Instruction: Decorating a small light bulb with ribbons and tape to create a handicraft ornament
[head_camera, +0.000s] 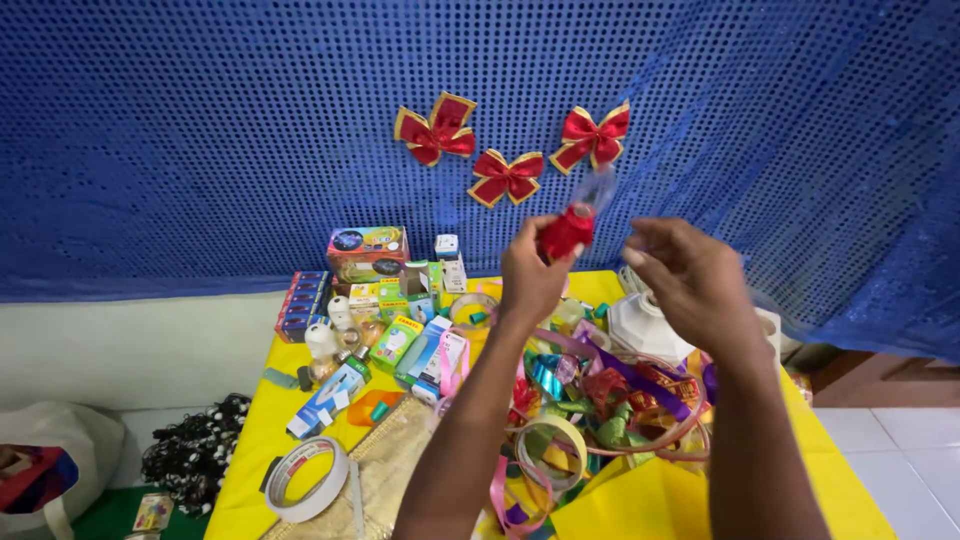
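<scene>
Both your hands were raised over the table (250, 440): your left hand (532, 272) pinched a red ribbon (566, 232), while your right hand (690, 280) hovered beside it, fingers loosely curled, holding nothing visible.

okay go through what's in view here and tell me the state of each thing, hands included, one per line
left hand: raised, pinching the red ribbon piece
red ribbon piece: held up, bunched
right hand: raised beside it, fingers curled, holding nothing clearly visible
three red bows: fixed on the blue sequin cloth
tape roll: lying flat on the yellow table
loose ribbons: tangled in a heap
small boxes: closed
</scene>
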